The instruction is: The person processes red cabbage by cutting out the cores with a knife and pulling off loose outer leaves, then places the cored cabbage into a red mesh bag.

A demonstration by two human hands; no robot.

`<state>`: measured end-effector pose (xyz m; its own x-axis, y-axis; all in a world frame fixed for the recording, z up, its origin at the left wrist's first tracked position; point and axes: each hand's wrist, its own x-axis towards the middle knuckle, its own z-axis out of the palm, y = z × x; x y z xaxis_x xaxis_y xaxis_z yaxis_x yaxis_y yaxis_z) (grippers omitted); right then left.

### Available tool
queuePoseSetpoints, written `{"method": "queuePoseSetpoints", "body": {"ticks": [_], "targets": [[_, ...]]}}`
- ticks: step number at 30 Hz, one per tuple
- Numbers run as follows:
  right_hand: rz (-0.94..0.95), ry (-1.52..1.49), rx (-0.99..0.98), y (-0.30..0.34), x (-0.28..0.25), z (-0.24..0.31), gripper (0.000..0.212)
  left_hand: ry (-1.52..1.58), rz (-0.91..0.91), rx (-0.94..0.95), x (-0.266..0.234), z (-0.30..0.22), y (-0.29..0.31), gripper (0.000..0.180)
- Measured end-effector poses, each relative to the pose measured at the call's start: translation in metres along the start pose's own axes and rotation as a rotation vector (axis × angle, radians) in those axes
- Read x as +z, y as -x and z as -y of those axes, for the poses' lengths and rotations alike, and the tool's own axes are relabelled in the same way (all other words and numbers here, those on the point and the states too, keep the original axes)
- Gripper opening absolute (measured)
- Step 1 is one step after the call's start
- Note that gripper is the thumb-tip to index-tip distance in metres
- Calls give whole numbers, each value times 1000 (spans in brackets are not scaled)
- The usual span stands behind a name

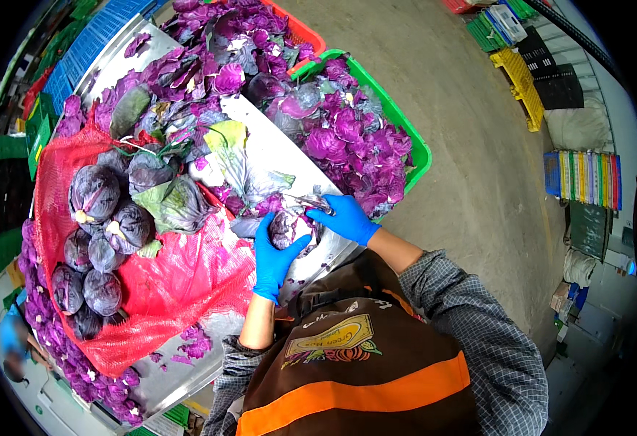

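My left hand (271, 256), in a blue glove, grips a red cabbage (287, 231) from its near left side, thumb across it. The cabbage is at the near edge of a metal table (256, 127), its cut pale and purple side showing. In my blue-gloved right hand (351, 220) is a small knife (307, 201), its blade pointing left over the top of the cabbage; the handle is mostly hidden by my fingers. Loose outer leaves (242, 163) lie just beyond. To the left, several whole red cabbages (94, 192) rest on a red mesh sack (180, 272).
A green crate (413, 142) full of purple leaves stands against the table's right side, with a red crate (305, 30) beyond it. More trimmed cabbages (53, 327) line the far left edge. A person (14, 338) is at lower left. Stacked crates (587, 178) stand across the floor.
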<state>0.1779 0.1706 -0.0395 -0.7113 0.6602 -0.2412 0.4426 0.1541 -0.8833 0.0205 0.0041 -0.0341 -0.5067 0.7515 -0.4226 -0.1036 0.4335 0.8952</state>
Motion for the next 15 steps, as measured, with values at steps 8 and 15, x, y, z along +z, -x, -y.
{"method": "queuePoseSetpoints", "body": {"ticks": [8,15], "targets": [[-56,398,47,-48,14,-27,41,-129,-28,173,2,-4,19,110],[-37,304,335,-115,-33,58,89,446,-211,-254,2,7,32,90]]}}
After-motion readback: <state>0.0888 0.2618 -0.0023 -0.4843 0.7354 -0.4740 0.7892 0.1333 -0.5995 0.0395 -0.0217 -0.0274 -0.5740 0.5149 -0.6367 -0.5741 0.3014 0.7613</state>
